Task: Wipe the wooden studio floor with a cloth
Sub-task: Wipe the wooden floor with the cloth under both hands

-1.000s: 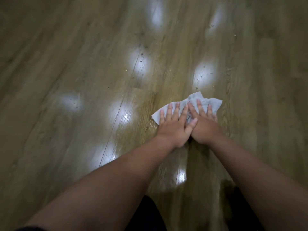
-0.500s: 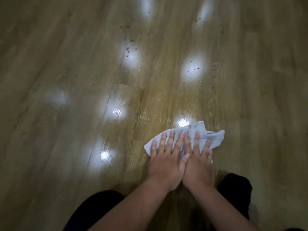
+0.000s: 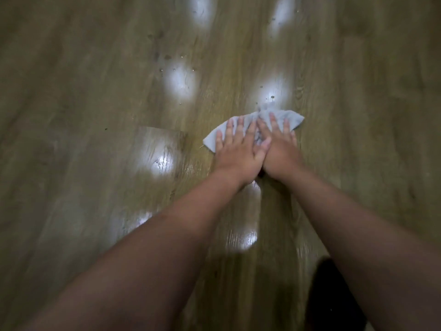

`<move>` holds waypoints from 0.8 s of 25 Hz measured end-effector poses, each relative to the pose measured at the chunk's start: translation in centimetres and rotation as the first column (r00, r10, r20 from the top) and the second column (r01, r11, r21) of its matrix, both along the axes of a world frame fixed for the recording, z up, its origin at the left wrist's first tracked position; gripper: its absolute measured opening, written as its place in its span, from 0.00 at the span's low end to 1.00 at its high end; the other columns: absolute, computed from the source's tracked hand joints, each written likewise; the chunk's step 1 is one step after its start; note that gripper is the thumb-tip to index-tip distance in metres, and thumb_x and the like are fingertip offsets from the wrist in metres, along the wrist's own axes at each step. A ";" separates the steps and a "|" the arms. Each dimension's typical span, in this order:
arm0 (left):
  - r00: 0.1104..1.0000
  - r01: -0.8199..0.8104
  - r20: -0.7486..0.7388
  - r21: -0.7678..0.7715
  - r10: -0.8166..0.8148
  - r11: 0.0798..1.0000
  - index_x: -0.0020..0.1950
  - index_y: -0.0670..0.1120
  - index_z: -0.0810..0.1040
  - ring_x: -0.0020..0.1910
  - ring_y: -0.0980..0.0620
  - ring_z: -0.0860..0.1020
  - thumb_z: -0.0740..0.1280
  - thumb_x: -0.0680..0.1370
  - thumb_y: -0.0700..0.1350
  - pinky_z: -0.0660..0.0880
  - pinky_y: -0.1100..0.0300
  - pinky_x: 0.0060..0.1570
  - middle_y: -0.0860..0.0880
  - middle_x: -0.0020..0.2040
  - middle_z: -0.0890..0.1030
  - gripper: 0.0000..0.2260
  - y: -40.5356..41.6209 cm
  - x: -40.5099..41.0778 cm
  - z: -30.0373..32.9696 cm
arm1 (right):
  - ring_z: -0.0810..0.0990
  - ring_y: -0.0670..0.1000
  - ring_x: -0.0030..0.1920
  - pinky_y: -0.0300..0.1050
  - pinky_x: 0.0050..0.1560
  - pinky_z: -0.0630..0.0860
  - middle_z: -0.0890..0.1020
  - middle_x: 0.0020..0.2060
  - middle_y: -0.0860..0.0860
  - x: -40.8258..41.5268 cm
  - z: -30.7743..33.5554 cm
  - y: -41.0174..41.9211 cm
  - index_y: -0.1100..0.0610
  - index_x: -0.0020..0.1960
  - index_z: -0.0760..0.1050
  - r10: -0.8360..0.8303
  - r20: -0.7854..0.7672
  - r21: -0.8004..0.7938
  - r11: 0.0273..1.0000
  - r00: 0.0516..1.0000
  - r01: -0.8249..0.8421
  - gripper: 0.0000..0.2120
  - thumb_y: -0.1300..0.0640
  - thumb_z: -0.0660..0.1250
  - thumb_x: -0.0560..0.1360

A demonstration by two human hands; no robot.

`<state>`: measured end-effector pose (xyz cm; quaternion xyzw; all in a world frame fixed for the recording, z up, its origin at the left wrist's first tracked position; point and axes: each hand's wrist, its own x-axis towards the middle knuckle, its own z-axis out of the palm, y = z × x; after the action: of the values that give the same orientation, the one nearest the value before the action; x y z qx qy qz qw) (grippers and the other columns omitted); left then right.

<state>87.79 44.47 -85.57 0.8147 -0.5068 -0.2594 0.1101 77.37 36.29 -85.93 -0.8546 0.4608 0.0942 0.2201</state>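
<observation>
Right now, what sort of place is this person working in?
Probably an indoor room with a polished wooden floor: wood-grain planks, bright reflections of ceiling lights, and small droplets. Left hand and right hand press a grey cloth flat on it.

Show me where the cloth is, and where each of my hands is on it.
cloth [image 3: 294, 119]: head view, on the bare right end of the fabric.
left hand [image 3: 235, 154]: head view, on the back of the hand.
right hand [image 3: 281, 152]: head view, on the back of the hand.

A crumpled pale grey cloth [image 3: 290, 117] lies flat on the glossy brown wooden floor [image 3: 95, 115], which shows plank seams, bright light reflections and scattered small droplets beyond the cloth.
</observation>
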 end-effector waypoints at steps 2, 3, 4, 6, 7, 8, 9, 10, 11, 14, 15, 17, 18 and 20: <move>0.987 0.158 0.015 0.007 -0.158 0.987 0.86 0.54 0.45 0.83 0.47 0.37 0.43 0.83 0.69 0.35 0.41 0.80 0.49 0.86 0.42 0.34 -4.6 -2.0 0.2 | 0.38 0.53 0.84 0.56 0.82 0.41 0.43 0.85 0.43 -3.6 0.0 -4.1 0.39 0.84 0.46 -0.105 0.029 0.014 0.994 0.994 0.105 0.35 0.31 0.50 0.81; 0.977 0.210 0.019 0.005 -0.211 0.978 0.86 0.53 0.45 0.83 0.47 0.37 0.44 0.82 0.70 0.36 0.41 0.80 0.49 0.86 0.42 0.35 -5.9 -3.1 0.3 | 0.40 0.53 0.84 0.56 0.82 0.44 0.45 0.85 0.43 -5.3 0.2 -5.3 0.38 0.84 0.48 -0.145 0.034 0.020 0.989 0.989 0.145 0.36 0.29 0.51 0.79; 0.969 0.247 0.022 0.000 -0.247 0.969 0.86 0.53 0.45 0.83 0.47 0.36 0.44 0.82 0.70 0.36 0.41 0.80 0.49 0.86 0.42 0.36 -6.5 -4.1 0.4 | 0.42 0.53 0.84 0.57 0.82 0.46 0.47 0.85 0.43 -6.9 0.4 -5.7 0.37 0.83 0.49 -0.173 0.040 0.023 0.985 0.984 0.172 0.36 0.28 0.53 0.78; 0.953 0.301 0.024 -0.015 -0.301 0.954 0.86 0.52 0.45 0.83 0.47 0.37 0.45 0.82 0.70 0.36 0.42 0.80 0.48 0.86 0.42 0.36 -5.4 -5.8 0.6 | 0.45 0.53 0.84 0.61 0.82 0.51 0.51 0.85 0.44 -9.2 0.4 -4.3 0.39 0.83 0.53 -0.223 0.072 0.006 0.975 0.972 0.223 0.36 0.29 0.55 0.78; 0.946 0.323 0.028 -0.032 -0.322 0.946 0.86 0.52 0.46 0.84 0.48 0.38 0.46 0.83 0.70 0.37 0.43 0.80 0.48 0.86 0.43 0.36 -3.9 -6.3 0.7 | 0.46 0.52 0.84 0.63 0.81 0.52 0.52 0.85 0.45 -9.8 0.3 -2.4 0.40 0.83 0.54 -0.247 0.090 -0.011 0.969 0.965 0.248 0.36 0.29 0.55 0.79; 0.937 0.349 0.037 -0.044 -0.348 0.936 0.86 0.52 0.48 0.84 0.48 0.39 0.47 0.83 0.69 0.38 0.43 0.80 0.48 0.86 0.44 0.36 -2.0 -6.7 0.7 | 0.45 0.51 0.84 0.65 0.81 0.52 0.51 0.85 0.45 -10.3 0.1 0.0 0.41 0.83 0.54 -0.269 0.099 -0.020 0.962 0.958 0.272 0.36 0.29 0.54 0.79; 0.927 0.374 0.053 -0.049 -0.372 0.926 0.86 0.51 0.48 0.84 0.48 0.40 0.48 0.82 0.69 0.39 0.43 0.80 0.48 0.86 0.45 0.36 0.1 -6.7 0.7 | 0.43 0.50 0.84 0.66 0.81 0.51 0.49 0.85 0.44 -10.4 0.0 2.7 0.41 0.83 0.52 -0.280 0.097 -0.028 0.959 0.955 0.283 0.37 0.29 0.52 0.78; 0.916 0.398 0.069 -0.046 -0.395 0.916 0.86 0.51 0.48 0.84 0.48 0.40 0.49 0.82 0.70 0.40 0.43 0.80 0.48 0.86 0.45 0.37 2.2 -6.5 0.7 | 0.41 0.49 0.84 0.65 0.81 0.49 0.46 0.85 0.43 -10.4 -0.1 5.3 0.41 0.83 0.51 -0.276 0.088 -0.032 0.959 0.957 0.280 0.39 0.28 0.49 0.76; 0.905 0.421 0.079 -0.037 -0.417 0.906 0.86 0.51 0.48 0.84 0.48 0.40 0.49 0.82 0.70 0.40 0.44 0.80 0.48 0.86 0.45 0.38 4.4 -6.0 0.9 | 0.39 0.48 0.84 0.62 0.81 0.46 0.44 0.85 0.43 -10.2 0.1 7.8 0.42 0.84 0.49 -0.256 0.083 -0.032 0.965 0.963 0.259 0.40 0.28 0.48 0.76; 0.895 0.438 0.070 0.040 -0.440 0.898 0.86 0.49 0.44 0.83 0.48 0.36 0.49 0.81 0.72 0.39 0.45 0.80 0.47 0.85 0.40 0.41 11.1 -3.3 1.6 | 0.36 0.50 0.83 0.53 0.80 0.39 0.42 0.85 0.47 -8.1 0.3 13.6 0.48 0.85 0.48 -0.086 0.077 -0.053 0.994 0.993 0.091 0.41 0.30 0.50 0.77; 0.912 0.401 0.062 0.077 -0.406 0.913 0.85 0.49 0.42 0.83 0.49 0.35 0.49 0.81 0.72 0.38 0.46 0.80 0.47 0.85 0.38 0.41 13.8 -2.4 1.9 | 0.35 0.52 0.83 0.52 0.81 0.37 0.42 0.85 0.49 -6.9 0.4 15.6 0.49 0.85 0.47 -0.002 0.063 -0.061 0.998 0.998 0.006 0.42 0.31 0.52 0.78; 0.961 0.270 0.016 0.168 -0.276 0.948 0.85 0.50 0.37 0.82 0.50 0.31 0.45 0.81 0.71 0.36 0.46 0.80 0.48 0.84 0.34 0.40 19.2 -0.3 2.6 | 0.35 0.56 0.83 0.55 0.82 0.38 0.42 0.85 0.51 -3.5 0.4 19.5 0.51 0.85 0.46 0.157 0.045 -0.064 0.986 0.987 -0.154 0.41 0.34 0.56 0.80; 0.981 0.191 -0.011 0.213 -0.194 0.958 0.84 0.51 0.34 0.81 0.50 0.29 0.42 0.81 0.71 0.35 0.46 0.80 0.48 0.83 0.32 0.39 21.4 0.8 2.7 | 0.36 0.58 0.83 0.57 0.83 0.39 0.42 0.85 0.52 -1.4 0.3 21.1 0.51 0.85 0.47 0.212 0.043 -0.057 0.976 0.976 -0.209 0.39 0.36 0.56 0.81; 0.999 0.020 -0.051 0.281 -0.006 0.960 0.83 0.53 0.31 0.79 0.52 0.28 0.39 0.81 0.69 0.34 0.47 0.80 0.49 0.82 0.30 0.36 24.9 3.2 2.9 | 0.34 0.60 0.83 0.59 0.82 0.37 0.40 0.85 0.53 3.2 0.4 23.4 0.50 0.85 0.47 0.299 0.030 -0.029 0.954 0.954 -0.298 0.35 0.38 0.51 0.82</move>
<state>90.98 69.34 -82.65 0.8120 -0.4672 -0.3497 0.0040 80.53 59.64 -85.54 -0.9184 0.3238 0.1061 0.2011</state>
